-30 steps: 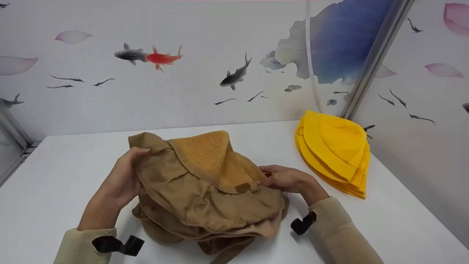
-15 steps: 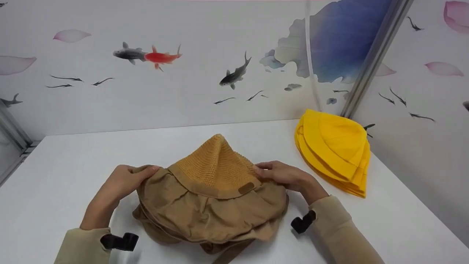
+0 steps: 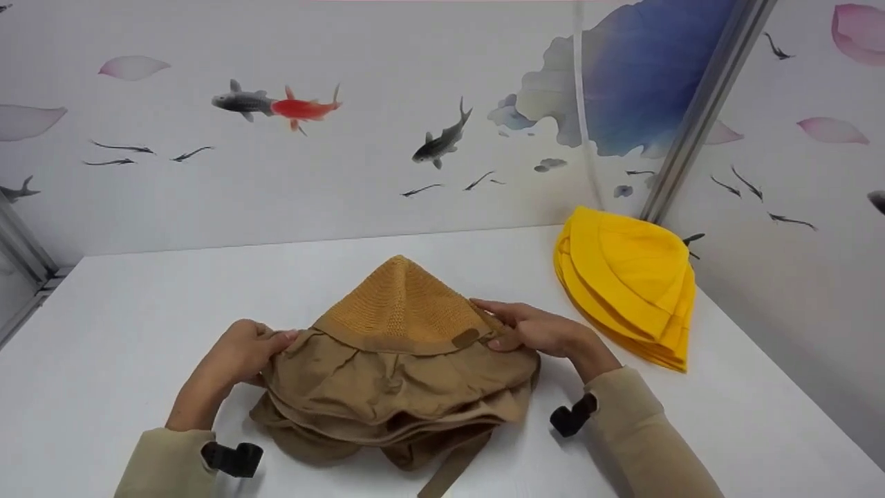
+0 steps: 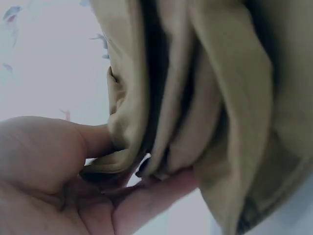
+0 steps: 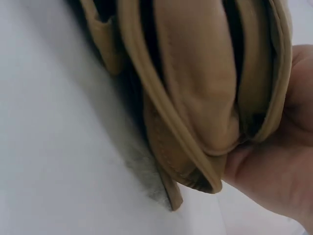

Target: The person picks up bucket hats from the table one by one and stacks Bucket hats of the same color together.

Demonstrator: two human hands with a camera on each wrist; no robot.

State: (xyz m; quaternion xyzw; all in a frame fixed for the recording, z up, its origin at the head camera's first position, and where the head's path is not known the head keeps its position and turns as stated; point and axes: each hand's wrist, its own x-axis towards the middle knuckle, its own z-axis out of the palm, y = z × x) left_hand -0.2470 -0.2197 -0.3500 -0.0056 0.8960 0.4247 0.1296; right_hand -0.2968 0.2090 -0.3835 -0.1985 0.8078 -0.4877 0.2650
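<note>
A stack of brown sun hats [image 3: 387, 387] with floppy pleated brims lies in the middle of the white table. The top hat has a tan woven crown [image 3: 397, 308] folded to a peak and a small brown patch [image 3: 466, 337] on its band. My left hand [image 3: 238, 356] pinches the left end of the brims, thumb on top. In the left wrist view, several brim layers [image 4: 181, 98] hang between its thumb and fingers. My right hand [image 3: 543, 330] grips the right end beside the patch. The right wrist view shows stacked brim edges [image 5: 195, 88] against that hand.
Several nested yellow bucket hats [image 3: 626, 287] stand at the back right of the table [image 3: 159, 297]. A brown strap [image 3: 453, 467] trails from the stack towards the front edge. White walls with painted fish enclose the back and right side.
The left side of the brim has come down from its raised position, and my left hand has lowered with it. The woven crown now forms a more even peak.
</note>
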